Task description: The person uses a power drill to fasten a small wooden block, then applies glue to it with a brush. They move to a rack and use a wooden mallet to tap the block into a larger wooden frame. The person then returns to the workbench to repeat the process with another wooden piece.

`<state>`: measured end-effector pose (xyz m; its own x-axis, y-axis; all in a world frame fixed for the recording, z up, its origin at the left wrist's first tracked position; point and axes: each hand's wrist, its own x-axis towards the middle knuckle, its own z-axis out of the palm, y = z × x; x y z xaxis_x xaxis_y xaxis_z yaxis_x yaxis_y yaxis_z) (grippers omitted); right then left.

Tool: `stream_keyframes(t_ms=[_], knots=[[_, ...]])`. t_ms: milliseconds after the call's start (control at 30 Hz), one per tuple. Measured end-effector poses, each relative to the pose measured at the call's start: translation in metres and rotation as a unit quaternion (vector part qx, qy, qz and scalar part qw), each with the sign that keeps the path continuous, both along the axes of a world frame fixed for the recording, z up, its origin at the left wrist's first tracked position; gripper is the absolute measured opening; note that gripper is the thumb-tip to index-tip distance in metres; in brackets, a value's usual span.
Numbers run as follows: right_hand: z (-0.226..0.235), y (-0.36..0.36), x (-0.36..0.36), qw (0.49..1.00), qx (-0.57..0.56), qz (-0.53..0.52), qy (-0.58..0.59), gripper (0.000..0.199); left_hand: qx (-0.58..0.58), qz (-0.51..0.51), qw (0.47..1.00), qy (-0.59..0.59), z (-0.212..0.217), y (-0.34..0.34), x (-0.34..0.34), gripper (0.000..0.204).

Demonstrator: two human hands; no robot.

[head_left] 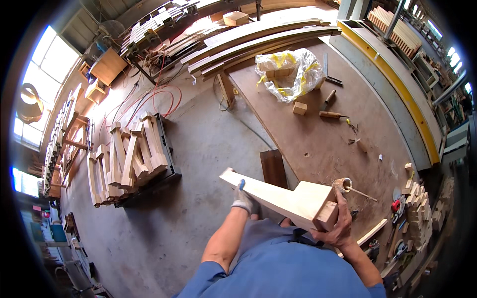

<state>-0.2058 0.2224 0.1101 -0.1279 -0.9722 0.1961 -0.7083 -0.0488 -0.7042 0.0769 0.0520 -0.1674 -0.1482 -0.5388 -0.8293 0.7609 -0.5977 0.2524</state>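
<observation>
A pale wooden furniture leg (pixel 278 195) with a thick block at one end lies across my lap, its thin end pointing left. My left hand (pixel 244 199), in a light glove with a blue thumb tip, grips the thinner shaft from below. Bare, my right hand (pixel 341 226) wraps round the small square block (pixel 327 215) at the thick end; whether that block is a separate piece, I cannot tell. Just beyond the right hand, on the brown workbench (pixel 298 134), stands a glue-crusted pot (pixel 343 185) with a stick (pixel 364 194) leaning out of it.
On the bench are a clear plastic bag (pixel 289 74) holding wood blocks, a small block (pixel 299 108) and a wooden-handled chisel (pixel 330 114). Wood blocks (pixel 420 211) are stacked at right. Similar legs (pixel 131 154) fill a black pallet at left. Red hoses (pixel 166 102) cross the floor.
</observation>
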Motion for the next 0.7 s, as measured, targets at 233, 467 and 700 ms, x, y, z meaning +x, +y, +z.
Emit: stream_keyframes(t_ms=[233, 467, 700], knots=[[-0.106, 0.033, 0.014, 0.999, -0.010, -0.019, 0.034, 0.121, -0.236, 0.031, 0.970, -0.051, 0.080, -0.098, 0.069, 0.048], [-0.125, -0.002, 0.020, 0.998, 0.057, -0.003, -0.037, 0.090, -0.393, -0.077, 0.830, -0.388, 0.202, -0.095, 0.034, 0.042], [-0.024, -0.106, 0.017, 0.991, -0.026, -0.031, -0.130, 0.104, -0.467, -0.251, 0.611, -0.588, 0.166, -0.027, -0.004, 0.062]])
